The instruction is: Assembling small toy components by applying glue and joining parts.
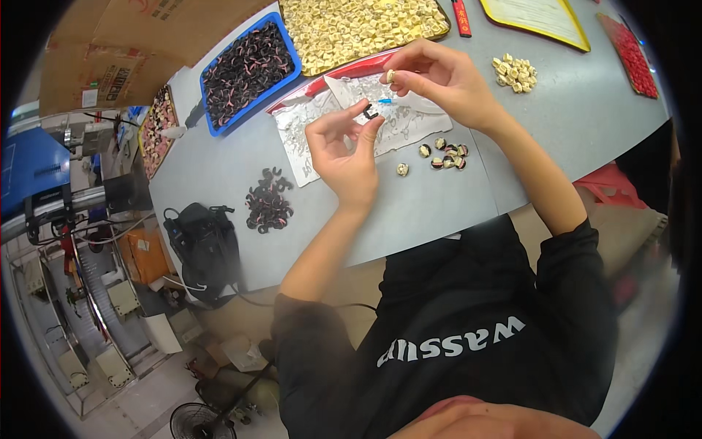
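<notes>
Head view, nearest part first: what is seen on the worktop (431, 208)?

A black bag (203, 252) has been set down by the near edge at the left, and a pile of dark curved pieces (269, 205) is found beside it.

And the left hand (344, 154)?

It is raised over the worktop, and a small black piece (370, 112) is pinched between thumb and fingertip.

Is anything lying close by?

To the right of that hand, a group of two-toned pieces (449, 158) is loosely gathered, with a single round piece (402, 169) set a little apart.

How is the right hand (453, 84) occupied?

A small cream piece (391, 75) is gripped at its fingertips, well clear of the black one. Beneath both hands, a white sheet (296, 150) is spread.

What is seen beyond?

A heap of cream cubes (514, 74) is placed to the right. Farther back, a blue tray (256, 104) is filled with dark curved pieces, and next to it a broad layer of cream blocks (358, 33) is laid out.
</notes>
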Demonstrator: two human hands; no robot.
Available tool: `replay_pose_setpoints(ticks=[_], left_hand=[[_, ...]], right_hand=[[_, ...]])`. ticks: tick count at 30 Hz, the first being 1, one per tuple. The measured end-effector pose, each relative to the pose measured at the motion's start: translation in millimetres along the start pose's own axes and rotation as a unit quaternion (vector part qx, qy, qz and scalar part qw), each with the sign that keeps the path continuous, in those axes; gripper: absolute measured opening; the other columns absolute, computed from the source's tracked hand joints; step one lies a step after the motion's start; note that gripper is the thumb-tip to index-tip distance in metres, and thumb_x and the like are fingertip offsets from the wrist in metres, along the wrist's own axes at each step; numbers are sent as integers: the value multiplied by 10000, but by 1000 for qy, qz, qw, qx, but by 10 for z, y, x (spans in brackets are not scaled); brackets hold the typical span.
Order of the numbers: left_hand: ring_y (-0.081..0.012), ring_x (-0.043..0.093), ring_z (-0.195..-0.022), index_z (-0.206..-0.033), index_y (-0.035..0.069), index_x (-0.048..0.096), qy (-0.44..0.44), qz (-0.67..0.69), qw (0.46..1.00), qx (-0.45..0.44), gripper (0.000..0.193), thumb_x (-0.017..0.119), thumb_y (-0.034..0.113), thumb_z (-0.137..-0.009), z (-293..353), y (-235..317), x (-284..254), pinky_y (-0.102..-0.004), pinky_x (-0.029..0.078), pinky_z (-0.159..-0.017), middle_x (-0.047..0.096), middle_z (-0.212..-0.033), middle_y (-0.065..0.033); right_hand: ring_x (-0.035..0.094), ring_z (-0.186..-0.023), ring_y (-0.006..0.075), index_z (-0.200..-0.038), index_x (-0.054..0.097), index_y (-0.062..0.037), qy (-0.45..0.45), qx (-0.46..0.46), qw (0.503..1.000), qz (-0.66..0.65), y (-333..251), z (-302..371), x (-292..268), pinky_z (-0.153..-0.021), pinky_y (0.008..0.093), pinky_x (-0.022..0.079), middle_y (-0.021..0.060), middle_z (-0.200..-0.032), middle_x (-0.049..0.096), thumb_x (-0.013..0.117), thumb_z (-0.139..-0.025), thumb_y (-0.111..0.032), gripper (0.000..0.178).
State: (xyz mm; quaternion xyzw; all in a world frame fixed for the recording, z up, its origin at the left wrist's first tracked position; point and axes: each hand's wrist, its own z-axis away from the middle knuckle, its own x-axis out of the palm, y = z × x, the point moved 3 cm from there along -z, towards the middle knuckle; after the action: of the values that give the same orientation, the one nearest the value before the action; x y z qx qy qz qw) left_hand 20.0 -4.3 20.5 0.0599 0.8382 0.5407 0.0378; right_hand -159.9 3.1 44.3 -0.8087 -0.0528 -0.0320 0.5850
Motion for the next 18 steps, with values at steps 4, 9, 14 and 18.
replay_pose_setpoints(ticks=[4,9,14,18], left_hand=[[-84,522,-718,-1001,43,452,16,13,1000,8,390,760,5,-765,-3,29,-2,-230,416,-707,656,-1026,-151],[-90,541,-725,-995,41,450,23,11,999,29,395,763,-4,-758,22,53,-13,-238,420,-711,656,-1021,-159],[-99,558,-730,-992,38,449,23,22,999,35,409,768,-24,-743,45,80,-2,-248,428,-719,654,-1020,-166],[-108,567,-730,-991,35,451,13,29,998,51,410,762,-47,-738,63,82,7,-252,433,-721,652,-1013,-169]], right_hand=[[588,-862,118,-1033,624,20,-37,26,999,-25,39,20,37,-761,261,503,72,-1025,606,631,-877,-39,167],[574,-863,105,-1031,640,8,-53,112,989,-80,64,65,97,-746,245,483,47,-989,609,653,-877,-95,186],[568,-857,96,-1027,611,-11,-41,158,980,-111,95,105,142,-751,231,467,25,-966,609,672,-869,-127,205],[546,-803,82,-974,591,-24,-73,183,971,-134,128,120,171,-735,226,462,17,-899,601,676,-870,-144,181]])
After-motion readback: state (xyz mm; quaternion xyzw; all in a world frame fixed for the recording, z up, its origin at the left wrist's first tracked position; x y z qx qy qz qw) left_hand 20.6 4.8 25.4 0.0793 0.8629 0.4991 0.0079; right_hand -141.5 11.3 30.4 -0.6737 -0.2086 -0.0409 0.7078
